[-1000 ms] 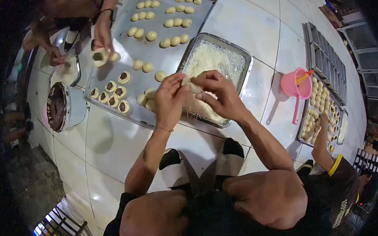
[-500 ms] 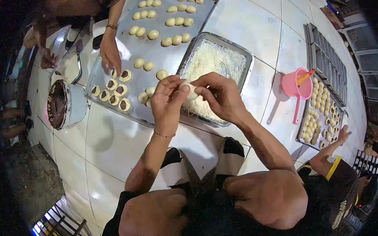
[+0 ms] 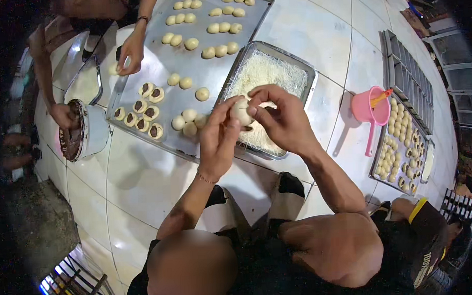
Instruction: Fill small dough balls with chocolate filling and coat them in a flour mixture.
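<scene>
A pale dough ball sits in the fingers of my left hand. My right hand pinches its upper right side between thumb and fingers. Both hands are over the near left part of a metal tray of grated white shreds, which look like cheese. To their left, a large metal baking tray bears rows of dough balls and, at its near left corner, flattened dough rounds with dark brown filling. Several loose dough balls lie close to my left hand.
At left, a co-worker's hand reaches into a bucket of brown filling; their other hand is above the tray's edge. Rightward stand a pink dipper, another dough tray and metal moulds. A second person sits at lower right.
The dough ball has turned and sits higher in my fingers, with my left hand shifted slightly right. The co-worker's one hand has left the filled rounds; their other has entered the bucket.
</scene>
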`<state>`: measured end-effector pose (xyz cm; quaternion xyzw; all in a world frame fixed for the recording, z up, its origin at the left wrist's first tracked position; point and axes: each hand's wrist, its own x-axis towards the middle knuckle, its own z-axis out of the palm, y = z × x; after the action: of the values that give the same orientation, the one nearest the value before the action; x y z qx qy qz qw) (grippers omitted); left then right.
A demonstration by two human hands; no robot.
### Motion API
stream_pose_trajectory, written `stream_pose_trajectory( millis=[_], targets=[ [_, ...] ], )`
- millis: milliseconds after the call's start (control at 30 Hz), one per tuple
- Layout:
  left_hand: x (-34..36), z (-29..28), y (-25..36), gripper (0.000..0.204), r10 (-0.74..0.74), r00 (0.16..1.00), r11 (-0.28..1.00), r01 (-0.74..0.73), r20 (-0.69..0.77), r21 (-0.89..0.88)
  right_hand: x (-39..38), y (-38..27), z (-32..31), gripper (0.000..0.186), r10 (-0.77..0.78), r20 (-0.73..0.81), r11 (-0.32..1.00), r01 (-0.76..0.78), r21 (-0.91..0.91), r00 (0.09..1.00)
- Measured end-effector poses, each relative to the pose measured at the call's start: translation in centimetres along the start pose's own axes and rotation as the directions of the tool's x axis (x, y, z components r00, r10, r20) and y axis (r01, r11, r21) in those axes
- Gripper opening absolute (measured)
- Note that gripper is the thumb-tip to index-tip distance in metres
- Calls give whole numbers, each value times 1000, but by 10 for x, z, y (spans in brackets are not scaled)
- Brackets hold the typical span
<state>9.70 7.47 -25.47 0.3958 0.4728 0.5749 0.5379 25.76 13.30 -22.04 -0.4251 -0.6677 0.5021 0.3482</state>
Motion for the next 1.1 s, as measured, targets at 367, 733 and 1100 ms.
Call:
stream_pose_trajectory(
  millis=[367,733,1100],
  targets=[
    [-32,-57,-50,29,-476,771,439,626,424,-645,-19,16,29,21,88,351,991,-45,-128,932],
    [58,-190,-111,36,248,967,355,-139,50,925,31,77,6,21,82,51,989,-76,-127,995],
    [-25,-195,-100,44,538,735,-172,575,-413,800,12,154,-12,37,100,58,832,-51,-553,993]
  ],
)
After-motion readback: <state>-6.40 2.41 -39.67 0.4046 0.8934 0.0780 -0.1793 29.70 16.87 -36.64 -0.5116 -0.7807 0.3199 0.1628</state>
